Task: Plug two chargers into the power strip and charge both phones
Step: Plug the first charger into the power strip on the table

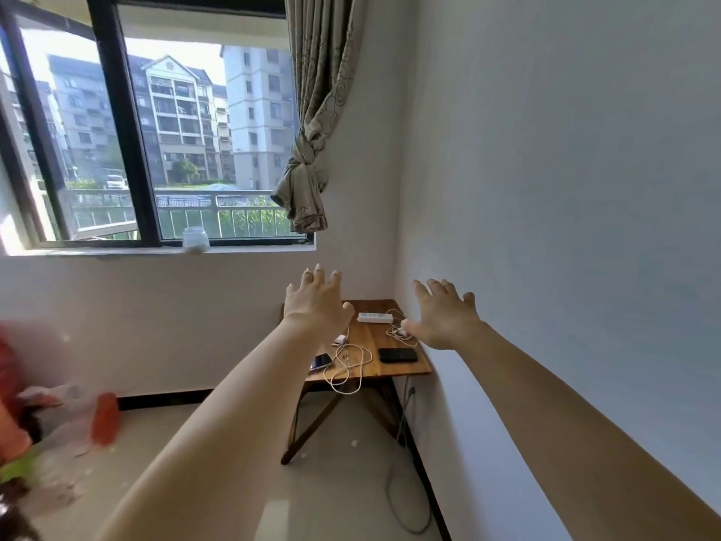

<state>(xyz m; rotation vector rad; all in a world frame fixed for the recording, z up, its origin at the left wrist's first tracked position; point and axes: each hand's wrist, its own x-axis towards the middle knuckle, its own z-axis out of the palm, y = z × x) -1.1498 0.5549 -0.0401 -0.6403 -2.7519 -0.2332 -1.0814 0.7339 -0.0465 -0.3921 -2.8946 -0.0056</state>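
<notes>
A small wooden table stands in the room's corner, some way ahead of me. On it lies a white power strip near the back. A white charger with a coiled cable lies left of centre, and a second white charger and cable lies at the right. One phone rests at the front left edge, a black phone at the front right. My left hand and my right hand are stretched out in the air, fingers spread, holding nothing.
A white wall runs along the right. A window with a jar on its sill and a knotted curtain are at the left. The strip's cord trails over the tiled floor. Blurred red and green objects sit at far left.
</notes>
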